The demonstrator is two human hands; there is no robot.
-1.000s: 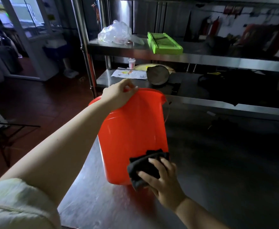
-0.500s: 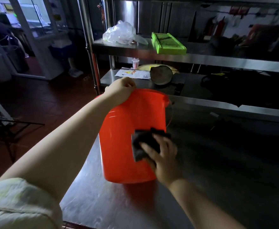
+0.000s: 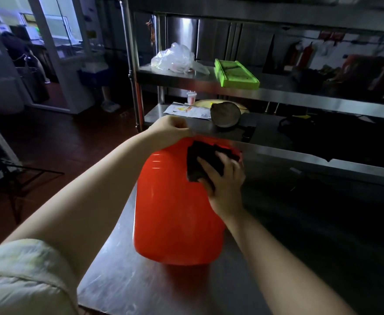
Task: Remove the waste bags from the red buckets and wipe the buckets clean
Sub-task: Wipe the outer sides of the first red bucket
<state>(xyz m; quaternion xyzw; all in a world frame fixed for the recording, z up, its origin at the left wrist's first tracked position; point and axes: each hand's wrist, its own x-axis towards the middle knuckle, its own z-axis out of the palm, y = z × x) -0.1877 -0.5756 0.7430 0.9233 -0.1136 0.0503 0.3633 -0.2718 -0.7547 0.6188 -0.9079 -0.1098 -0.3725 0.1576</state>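
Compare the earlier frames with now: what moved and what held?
The right hand slid the black cloth up the red bucket, from near its base to just under the rim. The left hand kept gripping the rim; the bucket stayed on the steel table.

Pale cream short sleeve [image 3: 23, 276] with faint yellow marks on left arm; forearms bare.

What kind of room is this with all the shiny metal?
Probably a restaurant's back kitchen: a steel worktable, steel shelves holding a green tray, and a red bucket being wiped.
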